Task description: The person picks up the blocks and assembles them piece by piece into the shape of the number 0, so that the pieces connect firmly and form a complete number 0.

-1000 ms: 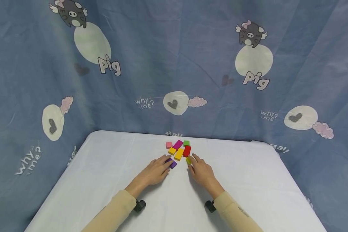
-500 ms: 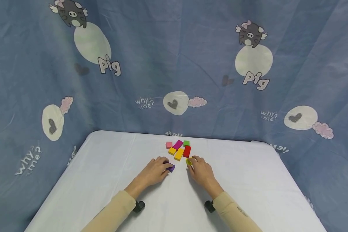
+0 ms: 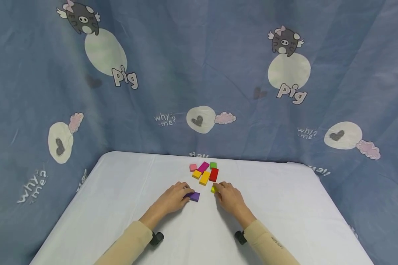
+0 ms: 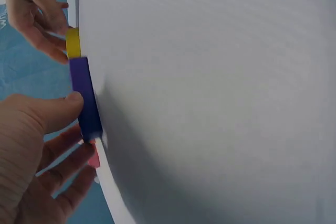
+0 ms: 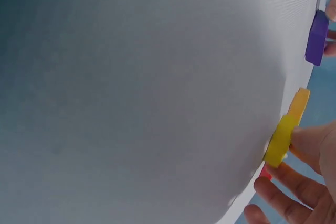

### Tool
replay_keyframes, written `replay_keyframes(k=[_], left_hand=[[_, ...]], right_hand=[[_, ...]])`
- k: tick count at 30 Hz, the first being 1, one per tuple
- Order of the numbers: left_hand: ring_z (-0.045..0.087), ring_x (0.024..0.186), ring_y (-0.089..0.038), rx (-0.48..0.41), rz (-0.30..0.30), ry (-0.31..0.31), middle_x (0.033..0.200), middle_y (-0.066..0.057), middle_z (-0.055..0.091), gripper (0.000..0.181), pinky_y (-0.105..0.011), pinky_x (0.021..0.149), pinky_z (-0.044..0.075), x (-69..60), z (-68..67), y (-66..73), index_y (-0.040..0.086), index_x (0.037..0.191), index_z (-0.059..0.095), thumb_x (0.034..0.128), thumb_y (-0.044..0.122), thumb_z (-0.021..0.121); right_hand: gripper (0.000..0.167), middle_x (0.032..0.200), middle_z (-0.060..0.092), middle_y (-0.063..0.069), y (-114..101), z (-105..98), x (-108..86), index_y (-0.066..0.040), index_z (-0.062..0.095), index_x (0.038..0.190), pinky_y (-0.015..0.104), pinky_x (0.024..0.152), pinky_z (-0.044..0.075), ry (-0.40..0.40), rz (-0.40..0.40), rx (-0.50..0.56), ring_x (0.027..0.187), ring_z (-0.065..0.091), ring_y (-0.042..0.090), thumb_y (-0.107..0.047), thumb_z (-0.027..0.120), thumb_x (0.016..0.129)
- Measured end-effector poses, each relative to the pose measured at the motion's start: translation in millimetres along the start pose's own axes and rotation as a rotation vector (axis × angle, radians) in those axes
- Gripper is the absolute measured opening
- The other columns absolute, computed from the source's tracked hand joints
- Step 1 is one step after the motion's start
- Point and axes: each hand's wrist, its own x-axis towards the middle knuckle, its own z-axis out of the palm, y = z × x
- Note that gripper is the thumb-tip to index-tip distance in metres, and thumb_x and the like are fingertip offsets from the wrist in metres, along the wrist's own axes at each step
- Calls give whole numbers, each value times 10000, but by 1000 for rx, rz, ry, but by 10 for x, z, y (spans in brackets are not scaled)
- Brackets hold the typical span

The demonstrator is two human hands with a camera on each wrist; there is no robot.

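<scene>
While the blue printed curtain (image 3: pixel 172 66) hangs at the back and the white table (image 3: pixel 192 235) spreads out before it, the left hand (image 3: pixel 177 195) and the right hand (image 3: pixel 230 197) have both just drawn back a little toward the person. The left grips the purple block (image 3: pixel 194 197) between thumb and fingers, one end tucked in its grasp, the other jutting toward the right hand; I can't tell whether it is quite off the cloth. A second ago it lay aslant, nearer the group; now it is turned almost crosswise and stands well apart on the hands' near side. Beyond the gap between the fingertips, the long orange block (image 3: pixel 204 178), the red block (image 3: pixel 213 175) and the magenta block (image 3: pixel 203 167) lie as they did. The right hand pinches the yellow block (image 3: pixel 213 189), partly covered by its fingers and slid slightly back from the red one, so to my eye these two pieces are being singled out. Past the left fingertips sit the small amber block (image 3: pixel 197 174) and the pink block (image 3: pixel 193 168); the green block (image 3: pixel 213 165) is farthest ahead, just short of the table's far edge. The side edges run well outside both hands, so there seems ample room to slide outward or back, less to push forward.
</scene>
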Motion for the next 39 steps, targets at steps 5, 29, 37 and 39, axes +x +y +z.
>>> replay_keyframes(k=[5,29,37,39], left_hand=[[585,1034,-199,-149,-28,-38,1108,-33,618,319,-408,954,478,-55,36,-60,98,1215,685,899,138,709],[620,977,-177,-286,85,-14,1039,-29,669,243,-393,892,500,-103,3,-116,35,1103,723,868,97,732],[608,1018,-162,-277,75,-34,1071,-3,660,232,-394,929,485,-145,17,-92,76,1119,723,892,120,715],[608,1018,-160,-279,74,-34,1070,-2,659,233,-391,928,486,-150,17,-88,75,1119,723,891,122,716]], right_hand=[[368,1093,661,76,20,12,-51,-121,655,1260,392,799,541,6,-4,8,950,597,239,-172,713,900],[404,975,624,16,60,-39,-83,-121,653,1267,357,765,534,-13,82,48,878,586,171,-259,721,893],[412,1017,595,48,59,-29,-90,-130,647,1282,337,734,527,4,79,45,875,553,176,-255,719,896],[413,1055,594,64,55,-27,-87,-134,645,1285,349,760,536,8,79,46,908,565,189,-261,718,899]])
